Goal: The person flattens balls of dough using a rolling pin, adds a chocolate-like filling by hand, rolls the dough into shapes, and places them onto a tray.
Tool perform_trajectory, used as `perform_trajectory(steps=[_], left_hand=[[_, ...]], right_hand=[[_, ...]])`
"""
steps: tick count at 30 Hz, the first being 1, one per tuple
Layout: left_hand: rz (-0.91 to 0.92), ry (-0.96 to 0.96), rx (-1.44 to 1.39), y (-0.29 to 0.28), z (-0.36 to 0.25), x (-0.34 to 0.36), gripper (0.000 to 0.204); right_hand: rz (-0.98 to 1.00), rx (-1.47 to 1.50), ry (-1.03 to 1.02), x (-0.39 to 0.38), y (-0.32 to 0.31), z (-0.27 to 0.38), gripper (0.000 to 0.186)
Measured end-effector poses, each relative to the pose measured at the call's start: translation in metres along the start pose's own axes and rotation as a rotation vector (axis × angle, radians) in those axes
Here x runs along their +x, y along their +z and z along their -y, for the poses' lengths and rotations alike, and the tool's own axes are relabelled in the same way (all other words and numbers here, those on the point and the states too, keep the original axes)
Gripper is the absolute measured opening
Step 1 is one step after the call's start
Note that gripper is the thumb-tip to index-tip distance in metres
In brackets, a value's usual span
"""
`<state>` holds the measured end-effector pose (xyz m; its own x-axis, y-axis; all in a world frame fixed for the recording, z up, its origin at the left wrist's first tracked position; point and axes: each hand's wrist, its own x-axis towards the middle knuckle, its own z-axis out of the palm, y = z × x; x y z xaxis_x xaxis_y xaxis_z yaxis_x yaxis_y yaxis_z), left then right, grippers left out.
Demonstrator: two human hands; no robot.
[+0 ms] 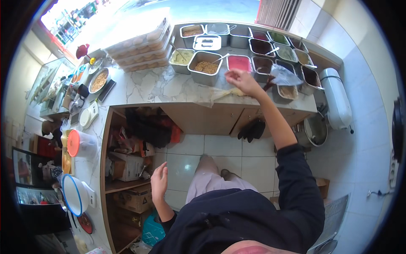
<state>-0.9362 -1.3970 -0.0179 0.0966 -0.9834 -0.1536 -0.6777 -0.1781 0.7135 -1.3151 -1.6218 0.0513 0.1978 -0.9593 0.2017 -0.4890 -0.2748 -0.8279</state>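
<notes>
My right hand [244,82] reaches over the marble counter, just in front of a metal tub of bright pink filling [239,63]. Its fingers are loosely bent and apart, and I see nothing in them. Below that hand, a crumpled clear plastic piece with a yellowish tint [224,94] lies along the counter's front edge. Left of the pink tub stands a metal tub of brown crumbs [206,67] with a spoon in it. My left hand [159,181] hangs low in front of the shelves, empty, its fingers loosely stretched.
Stacked clear boxes of round dough pieces [141,57] stand at the back left. Several filling tubs line the right, with a clear bag [285,76] over some. Along the left counter are a scale [89,115], a lidded container [82,143] and a blue-rimmed bowl [76,194].
</notes>
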Motion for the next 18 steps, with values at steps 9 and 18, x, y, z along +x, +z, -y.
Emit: perform_trajectory(steps=[9,18], left_hand=[[-0.092,-0.153,-0.565,0.013,-0.034,0.207,0.028],[0.158,0.244,-0.540,0.042,-0.181,0.413,0.023]], right_hand=[[-0.044,-0.724,-0.068,0.252,0.030,-0.116,0.025],[-0.199,-0.277,0.020,0.243,-0.066,-0.079,0.024]])
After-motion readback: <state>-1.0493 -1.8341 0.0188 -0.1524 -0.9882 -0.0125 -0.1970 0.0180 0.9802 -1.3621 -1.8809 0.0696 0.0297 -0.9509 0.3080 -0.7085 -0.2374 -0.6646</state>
